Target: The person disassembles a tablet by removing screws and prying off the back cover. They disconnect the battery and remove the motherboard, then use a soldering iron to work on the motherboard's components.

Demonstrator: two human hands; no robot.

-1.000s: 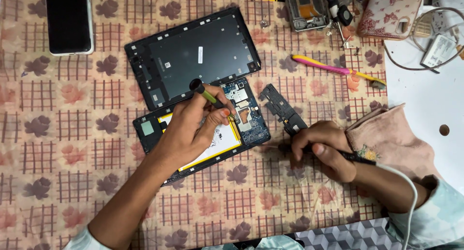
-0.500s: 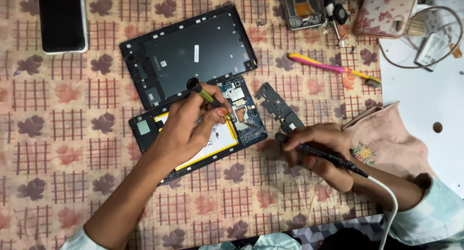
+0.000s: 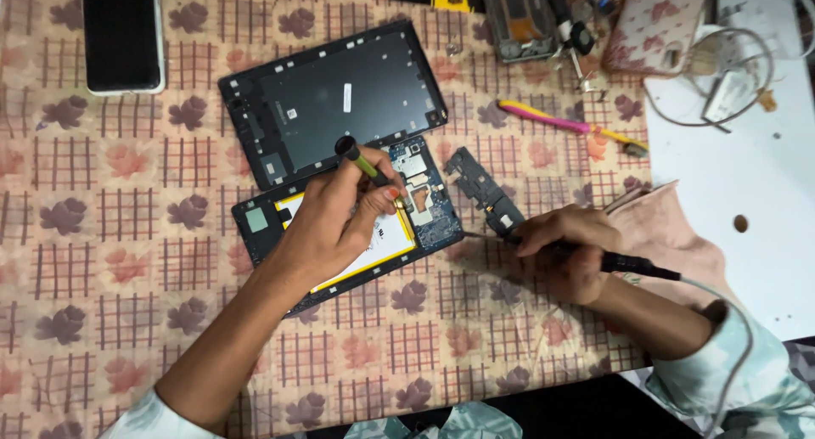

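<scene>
the opened tablet [image 3: 348, 235] lies mid-frame, its back cover [image 3: 335, 99] already off just above it, board and battery bare. your left hand [image 3: 340, 222] pinches a green-handled screwdriver [image 3: 367, 167] over the board; your right hand [image 3: 564, 252] grips a corded soldering iron [image 3: 624, 263] beside a loose black bracket [image 3: 484, 188]. reassembly remains.

a small electronics repair bench, likely set up at home. the counter [image 3: 102, 320] wears a flowered cloth. an opened tablet [image 3: 356, 227] lies at centre with its back cover [image 3: 340, 99] at 12 o'clock, a phone [image 3: 123, 36] at 10 o'clock, loose parts [image 3: 518, 19] and coiled wire [image 3: 722, 74] toward 1 and 2 o'clock, and a corded iron [image 3: 637, 265] at 3 o'clock.
</scene>
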